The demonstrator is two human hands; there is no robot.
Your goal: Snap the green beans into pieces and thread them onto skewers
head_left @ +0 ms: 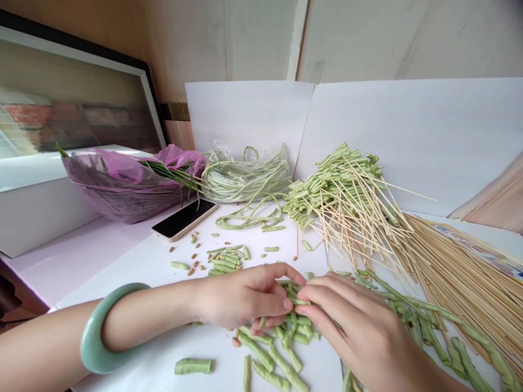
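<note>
My left hand (pixel 261 299), with a jade-green bangle (pixel 92 337) on its wrist, is curled over a pile of cut long bean pieces (pixel 281 359). A bit of green bean (pixel 262 323) pokes out between its fingers. Against it, my right hand (pixel 351 321) pinches a bean piece (pixel 300 300) between thumb and fingertips. The two hands almost meet over the pile, and they hide part of it. Whether both hands grip the same piece is hard to see. Another cut piece (pixel 193 366) lies alone near the front.
Thin wooden skewers (pixel 461 283) fan out at right, some threaded through a bean stack (pixel 339 179). Behind are a bag of long beans (pixel 245 174) and a purple bag (pixel 126 190). A phone (pixel 183 218) and brown seeds (pixel 195 264) lie at left.
</note>
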